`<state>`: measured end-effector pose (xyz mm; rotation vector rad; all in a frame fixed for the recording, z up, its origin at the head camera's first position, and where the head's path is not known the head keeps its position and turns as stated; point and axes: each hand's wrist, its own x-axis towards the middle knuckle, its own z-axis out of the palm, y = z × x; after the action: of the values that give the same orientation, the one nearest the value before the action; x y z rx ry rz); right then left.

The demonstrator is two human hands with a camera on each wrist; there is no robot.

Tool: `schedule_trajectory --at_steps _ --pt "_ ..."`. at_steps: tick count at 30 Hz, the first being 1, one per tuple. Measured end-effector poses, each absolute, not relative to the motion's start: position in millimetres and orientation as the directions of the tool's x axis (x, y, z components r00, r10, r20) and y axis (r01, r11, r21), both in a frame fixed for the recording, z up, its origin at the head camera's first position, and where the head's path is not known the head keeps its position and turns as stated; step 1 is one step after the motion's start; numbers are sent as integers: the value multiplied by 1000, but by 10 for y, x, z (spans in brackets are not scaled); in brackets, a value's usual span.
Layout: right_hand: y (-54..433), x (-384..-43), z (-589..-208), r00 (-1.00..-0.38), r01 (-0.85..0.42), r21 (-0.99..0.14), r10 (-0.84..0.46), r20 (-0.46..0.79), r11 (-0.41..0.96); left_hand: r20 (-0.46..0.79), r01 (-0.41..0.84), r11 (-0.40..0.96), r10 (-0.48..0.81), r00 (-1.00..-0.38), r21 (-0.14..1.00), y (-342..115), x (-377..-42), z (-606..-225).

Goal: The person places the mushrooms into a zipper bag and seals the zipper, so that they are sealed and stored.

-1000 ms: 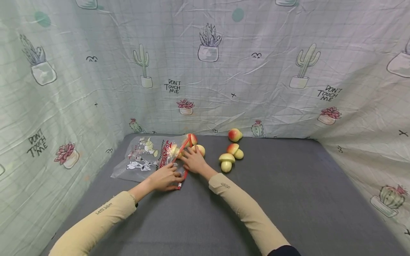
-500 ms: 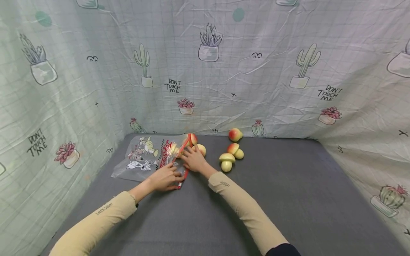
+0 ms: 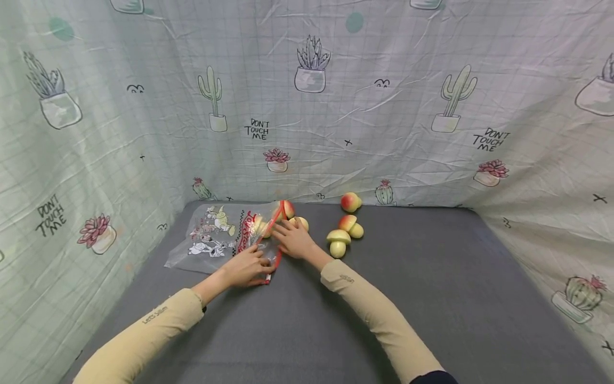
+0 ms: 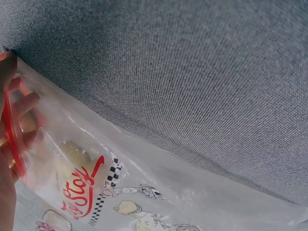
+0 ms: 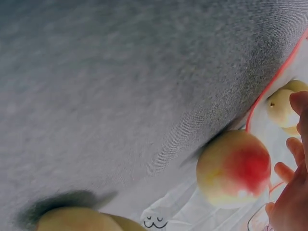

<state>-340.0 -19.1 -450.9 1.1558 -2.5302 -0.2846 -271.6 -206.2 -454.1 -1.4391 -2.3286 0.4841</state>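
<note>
A clear plastic zip bag (image 3: 196, 250) with a red rim and cartoon print lies flat at the left. My left hand (image 3: 243, 268) holds its mouth by the rim; in the left wrist view the red rim (image 4: 14, 139) runs along the fingers. Pale yellow toy mushrooms (image 3: 259, 225) show through the film. My right hand (image 3: 295, 241) is at the mouth, fingertips over the red rim. In the right wrist view its fingers (image 5: 294, 147) are spread, one overlapping a mushroom (image 5: 281, 109) at the bag. A red-and-yellow mushroom (image 5: 233, 168) sits just outside the rim.
Right of the hand lie a yellow mushroom (image 3: 338, 243), a red-topped mushroom (image 3: 350, 226) and another red one (image 3: 350, 202) farther back. A pale mushroom (image 3: 301, 223) is just beyond my right hand. A printed curtain (image 3: 408, 160) closes off the grey table (image 3: 422, 288) behind.
My right hand has drawn slightly back to the right from the bag's mouth, its forearm shifting right. The left hand and the bag stay in place.
</note>
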Motion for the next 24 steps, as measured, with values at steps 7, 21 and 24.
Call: schedule_trajectory --at_steps 7,21,24 --pt "-77 -3390 -4505 -592 -711 282 -764 255 645 101 762 430 893 -439 -484 -2056 -2693 -4517" --pt "158 -3286 -4471 -507 -746 277 -786 353 606 96 771 442 887 -452 -458 -2040 -2679 -4507" --pt "218 -3254 -4461 -493 -749 282 -788 368 600 100 774 442 888 -448 -454 -2044 -2680 -4514"
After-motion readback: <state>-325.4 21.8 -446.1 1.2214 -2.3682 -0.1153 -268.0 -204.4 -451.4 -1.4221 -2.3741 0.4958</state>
